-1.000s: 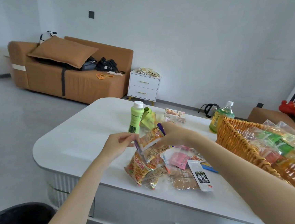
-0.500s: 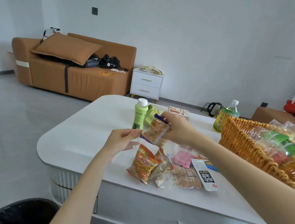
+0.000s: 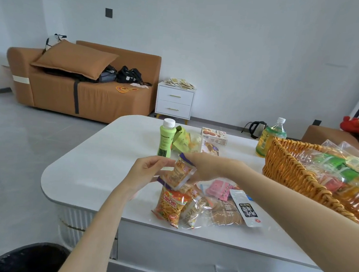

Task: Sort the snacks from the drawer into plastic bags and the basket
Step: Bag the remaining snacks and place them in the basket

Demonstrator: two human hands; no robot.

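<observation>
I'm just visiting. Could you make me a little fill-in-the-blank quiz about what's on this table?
The left hand and right hand hold a small snack packet above a ____ table. The bottle nearest them is ____ with a white cap. The woven basket holds clear ____ bags of snacks.
Missing words: white, green, plastic.

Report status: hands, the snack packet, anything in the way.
Right hand grips snack packet above plastic bag. Left hand pinches at the bag's mouth, apparently. Basket at right, holding bagged snacks. Nothing blocking the bag.
</observation>
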